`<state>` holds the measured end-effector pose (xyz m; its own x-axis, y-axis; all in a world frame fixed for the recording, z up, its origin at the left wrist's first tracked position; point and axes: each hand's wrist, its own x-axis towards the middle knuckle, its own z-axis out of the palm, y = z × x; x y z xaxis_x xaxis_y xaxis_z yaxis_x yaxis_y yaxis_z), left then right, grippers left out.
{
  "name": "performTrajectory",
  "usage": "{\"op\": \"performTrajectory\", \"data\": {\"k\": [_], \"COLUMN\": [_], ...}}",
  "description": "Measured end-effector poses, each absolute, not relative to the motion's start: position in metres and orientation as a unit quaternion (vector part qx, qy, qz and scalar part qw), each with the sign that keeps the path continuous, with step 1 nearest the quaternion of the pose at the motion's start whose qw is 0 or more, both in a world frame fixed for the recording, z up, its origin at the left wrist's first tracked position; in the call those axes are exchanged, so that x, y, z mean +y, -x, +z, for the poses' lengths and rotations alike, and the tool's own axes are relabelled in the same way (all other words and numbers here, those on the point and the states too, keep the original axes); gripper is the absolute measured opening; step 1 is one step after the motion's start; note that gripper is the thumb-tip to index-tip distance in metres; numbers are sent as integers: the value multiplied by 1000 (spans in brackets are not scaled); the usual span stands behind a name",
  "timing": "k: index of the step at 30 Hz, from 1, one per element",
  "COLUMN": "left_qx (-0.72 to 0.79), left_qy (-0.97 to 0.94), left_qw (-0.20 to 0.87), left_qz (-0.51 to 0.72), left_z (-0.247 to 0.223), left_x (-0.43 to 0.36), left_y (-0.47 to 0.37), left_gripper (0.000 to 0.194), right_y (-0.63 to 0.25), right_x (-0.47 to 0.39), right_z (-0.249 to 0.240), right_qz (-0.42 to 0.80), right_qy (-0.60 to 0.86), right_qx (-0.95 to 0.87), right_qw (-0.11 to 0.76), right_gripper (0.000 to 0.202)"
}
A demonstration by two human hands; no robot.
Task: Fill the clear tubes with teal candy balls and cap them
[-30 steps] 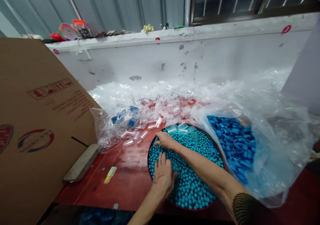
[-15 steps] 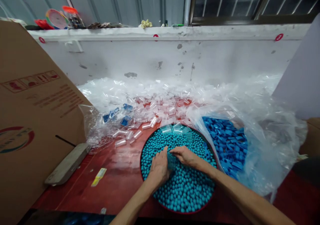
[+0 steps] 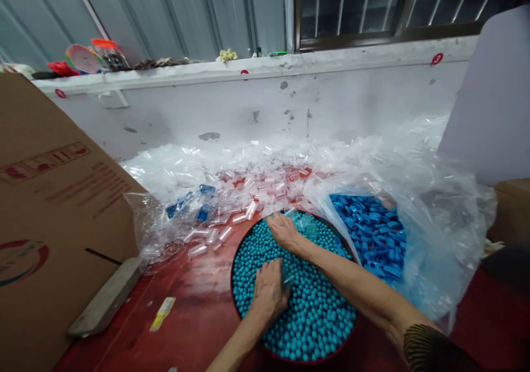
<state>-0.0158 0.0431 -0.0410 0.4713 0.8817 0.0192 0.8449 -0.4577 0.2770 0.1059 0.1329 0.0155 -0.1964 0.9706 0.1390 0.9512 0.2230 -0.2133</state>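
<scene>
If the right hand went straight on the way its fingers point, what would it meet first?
The right hand would probably meet the tub's rim first; if high enough to clear it, a clear tube beyond. Its height is unclear.

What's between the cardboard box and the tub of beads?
The head view shows a grey bar, a yellow-white strip, red tabletop and, farther back, clear plastic pieces.

Round teal beads (image 3: 308,328) fill tub (image 3: 337,230), loose. One clear tube (image 3: 286,276), partly hidden, in left hand (image 3: 268,290) over tub's middle; other clear pieces (image 3: 306,224) at tub's far edge.
</scene>
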Motion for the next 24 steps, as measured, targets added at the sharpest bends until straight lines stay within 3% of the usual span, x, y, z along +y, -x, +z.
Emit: {"op": "performTrajectory", "data": {"k": [4,7,9,12,16,20,24], "left_qx": [468,421,405,410,450,457,448], "left_qy": [-856,-871,-879,-879,-872,-872,-867], "left_qw": [115,133,156,177,160,161,192], "left_qz": [188,216,196,165,112,69,105], "left_z": [-48,-55,-56,-49,-32,-24,-26], "left_x": [48,52,53,53,54,56,53], "left_y": [15,13,12,9,4,1,7], "left_gripper": [47,47,50,58,69,54,53], "right_y": [-135,-151,-156,-160,-157,-146,-142], "right_x": [97,67,52,45,72,112,122], "right_z": [6,-17,-29,-31,-7,9,4], "right_qz": [68,212,277,270,132,47,69], "right_qy": [585,529,506,509,596,713,707], "right_qx": [-790,-764,-745,-769,-771,-689,-695], "right_qw": [172,302,334,278,182,122,111], "right_gripper": [31,33,31,28,23,36,29]}}
